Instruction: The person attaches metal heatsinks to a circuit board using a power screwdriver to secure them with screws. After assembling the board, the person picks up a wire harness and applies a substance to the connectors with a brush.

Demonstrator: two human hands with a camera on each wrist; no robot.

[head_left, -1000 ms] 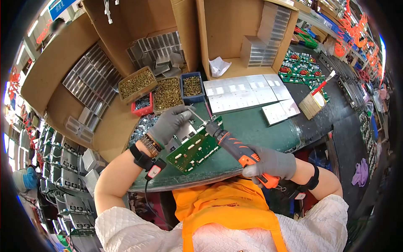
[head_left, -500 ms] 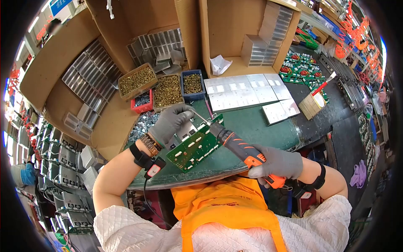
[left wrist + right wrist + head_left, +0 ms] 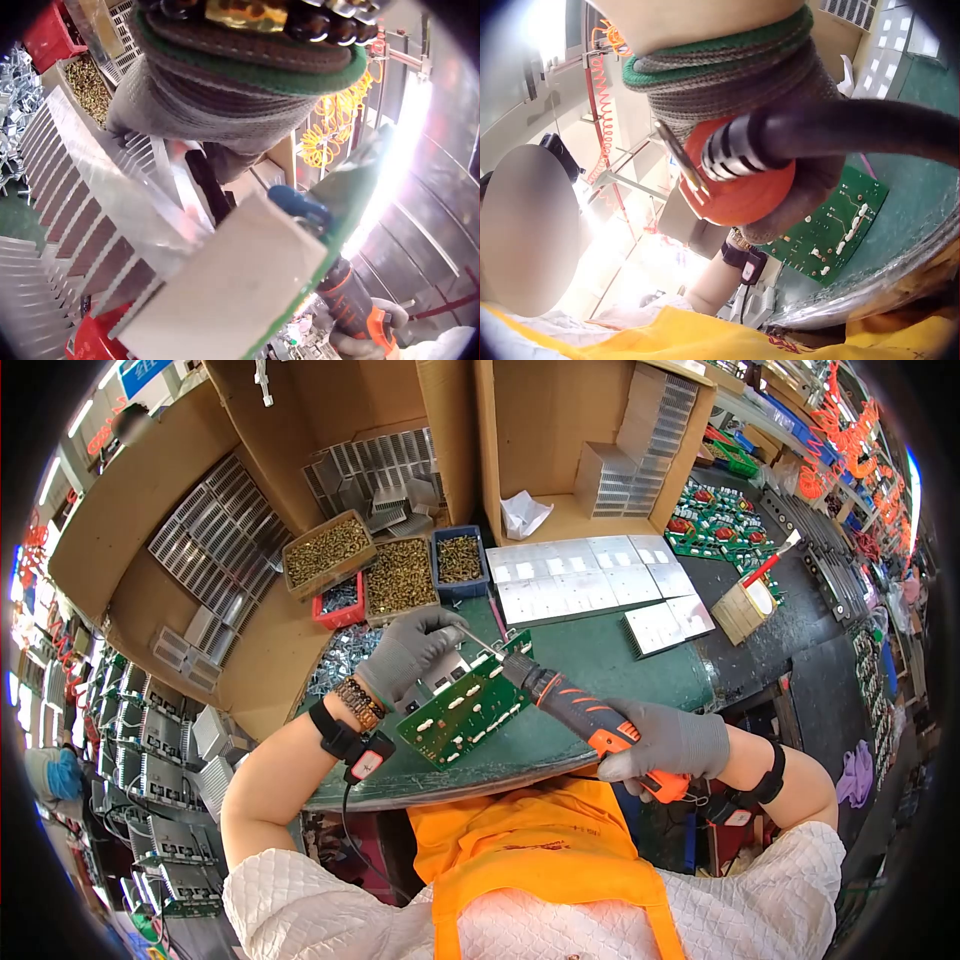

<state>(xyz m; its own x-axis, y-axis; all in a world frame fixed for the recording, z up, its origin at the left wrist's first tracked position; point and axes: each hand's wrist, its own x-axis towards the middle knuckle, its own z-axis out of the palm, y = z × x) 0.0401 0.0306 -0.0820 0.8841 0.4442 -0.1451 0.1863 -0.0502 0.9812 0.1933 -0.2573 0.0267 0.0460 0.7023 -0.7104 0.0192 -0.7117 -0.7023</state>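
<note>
My right hand (image 3: 672,742), in a grey glove, grips the orange-and-black electric screwdriver (image 3: 580,715), its long bit pointing up and left. At the far end of that bit, the thumb and forefinger of my gloved left hand (image 3: 408,650) pinch close round the tip; any screw there is hidden. Between the hands a green circuit board (image 3: 465,715) stands tilted on the bench, its white-spotted side toward me. Behind it, the left wrist view shows a finned heat sink (image 3: 82,187), a white block (image 3: 225,289) and a blue component (image 3: 300,206).
Bins of brass screws (image 3: 400,582) stand behind the left hand, next to loose metal clips (image 3: 340,660). Cardboard boxes (image 3: 545,450) with heat sinks line the back. Flat metal plates (image 3: 560,585) and a wooden pot (image 3: 740,615) with a brush lie to the right.
The right hand and screwdriver have shifted a little to the right and down. My left hand stays at the bit's tip, and the board has barely moved.
</note>
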